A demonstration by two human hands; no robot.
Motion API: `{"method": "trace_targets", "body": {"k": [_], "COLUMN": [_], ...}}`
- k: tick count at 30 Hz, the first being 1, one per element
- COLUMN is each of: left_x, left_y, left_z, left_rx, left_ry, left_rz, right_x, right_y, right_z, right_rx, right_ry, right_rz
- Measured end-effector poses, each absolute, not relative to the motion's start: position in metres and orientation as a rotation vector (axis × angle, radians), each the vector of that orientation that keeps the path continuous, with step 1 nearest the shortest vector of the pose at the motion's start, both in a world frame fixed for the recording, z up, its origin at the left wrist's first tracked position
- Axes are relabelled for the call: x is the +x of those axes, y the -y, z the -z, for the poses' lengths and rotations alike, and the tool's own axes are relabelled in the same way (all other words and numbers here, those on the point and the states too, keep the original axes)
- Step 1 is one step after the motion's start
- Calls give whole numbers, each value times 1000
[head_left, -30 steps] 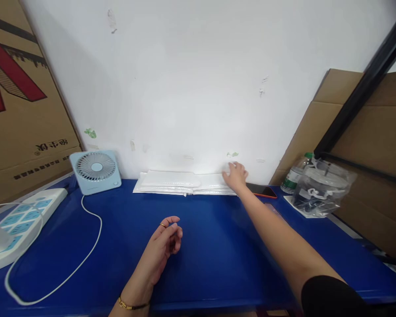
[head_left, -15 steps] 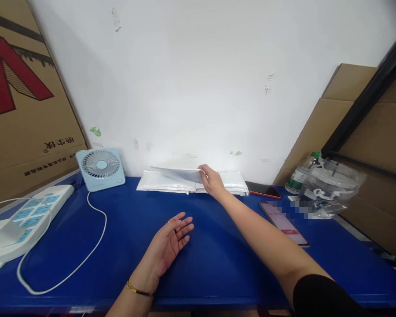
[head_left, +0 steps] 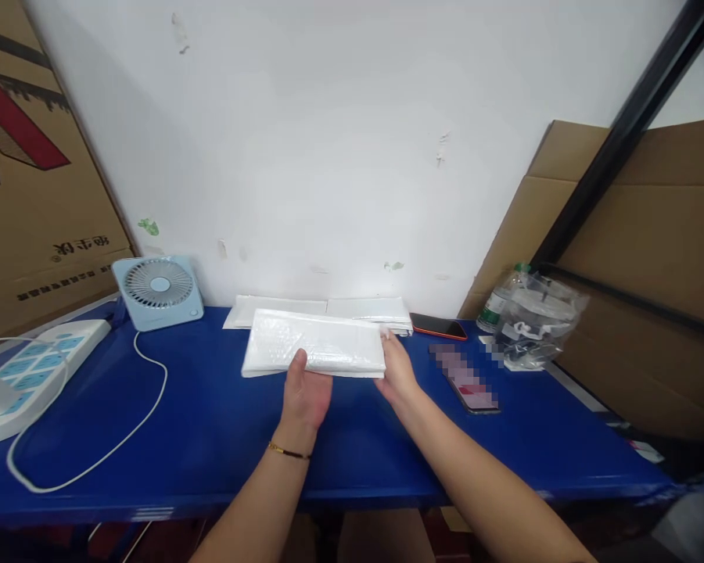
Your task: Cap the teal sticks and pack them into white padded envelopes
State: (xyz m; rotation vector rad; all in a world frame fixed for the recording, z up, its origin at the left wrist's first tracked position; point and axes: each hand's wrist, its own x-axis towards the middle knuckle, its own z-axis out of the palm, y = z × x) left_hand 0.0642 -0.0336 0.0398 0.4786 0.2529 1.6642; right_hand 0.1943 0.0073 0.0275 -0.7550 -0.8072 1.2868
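Note:
Between my hands is a white bubble mailer [head_left: 322, 344], folded or flat, held above the table. My left hand [head_left: 308, 395] grips its lower edge, thumb on the front and the other fingers hidden beneath. At its right end my right hand [head_left: 397, 367] is closed on the edge. Behind it, along the wall, lie more white mailers [head_left: 281, 303] in two side-by-side piles, partly covered by the held one.
On the blue table [head_left: 211, 422] a light blue fan [head_left: 159, 289] and a white power strip [head_left: 41, 375] with a looping cable stand left. To the right are two phones [head_left: 440, 327], a bottle [head_left: 496, 305] and a bagged plastic cup [head_left: 536, 320]. Cardboard [head_left: 47, 203] leans at the left.
My right hand has brought the mailer from the pile towards me. My left hand, earlier open and apart over the table, has risen and taken hold of it. The camera view has shifted right.

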Motion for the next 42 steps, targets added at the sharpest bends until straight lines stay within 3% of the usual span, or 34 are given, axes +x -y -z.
{"method": "trace_targets", "body": {"k": [5, 9, 24, 42], "left_x": [59, 72, 77, -11], "left_y": [18, 11, 9, 15], "left_z": [-67, -85, -79, -97], "left_rx": [800, 944, 638, 724], "left_ry": [-419, -519, -550, -654], "left_rz": [-1844, -1925, -2209, -2294], "right_x": [184, 185, 202, 256], "right_y": [-6, -9, -29, -42], "right_z": [-11, -6, 9, 11], "right_rx": [-803, -698, -1192, -1738], "right_ry": [425, 321, 812, 1331], "right_rz": [-1779, -1819, -1189, -364]}}
